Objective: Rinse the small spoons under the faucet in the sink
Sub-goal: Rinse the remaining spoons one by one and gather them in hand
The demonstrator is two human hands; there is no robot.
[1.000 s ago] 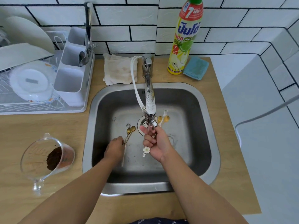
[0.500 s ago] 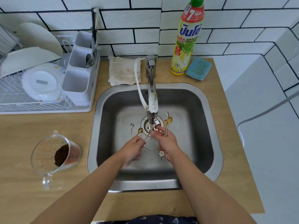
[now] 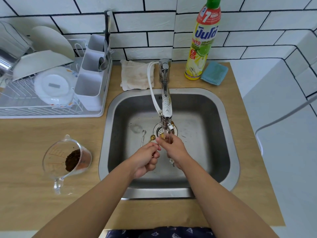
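Note:
Both my hands are over the steel sink (image 3: 228, 134), just below the chrome faucet (image 3: 166, 107). My right hand (image 3: 173, 148) grips small spoons under the running water; a white flower-shaped handle end (image 3: 171, 161) sticks out below the palm. My left hand (image 3: 147, 158) holds other small spoons by their handles. A gold spoon bowl (image 3: 152, 137) and a silver spoon (image 3: 143, 136) reach out from it toward the drain (image 3: 159, 131). My fingers hide most of the spoons.
A dish rack (image 3: 51, 93) with plates and a cutlery holder stands at the left. A glass measuring cup (image 3: 66, 160) with coffee grounds sits left of the sink. Behind the sink are a folded cloth (image 3: 135, 74), a dish soap bottle (image 3: 203, 40) and a blue sponge (image 3: 214, 73).
My left hand moved right, up to my right hand under the faucet. The spoons in my right hand came in under the water stream.

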